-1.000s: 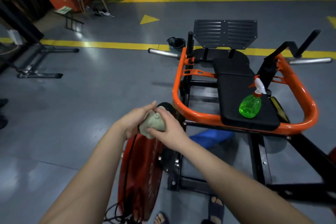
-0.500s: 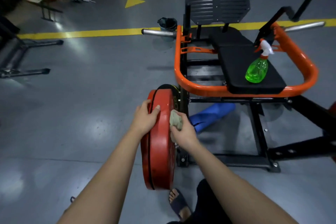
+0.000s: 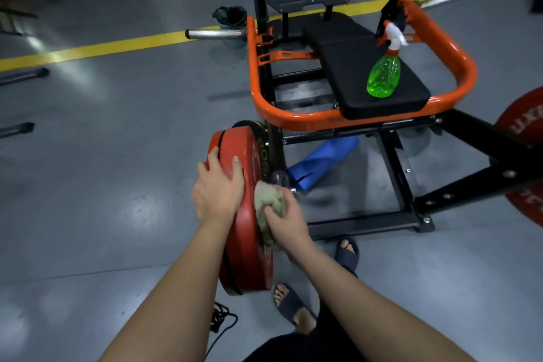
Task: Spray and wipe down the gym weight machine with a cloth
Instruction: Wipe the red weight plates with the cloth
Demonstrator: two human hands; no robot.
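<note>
The soft, limp-looking cloth [image 3: 269,203], bunched in the curled fingers of the right hand [image 3: 286,223], presses on the red weight plate [image 3: 246,256], whose top rim the left hand [image 3: 219,191] clasps, likely steadying that heavy, rigid disc.

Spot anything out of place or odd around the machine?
Two minor things. A blue roll lies on the floor under the orange frame. A loose black cord is tangled on the floor beside the red weight plate, near the person's feet. No spill or damage visible.
</note>
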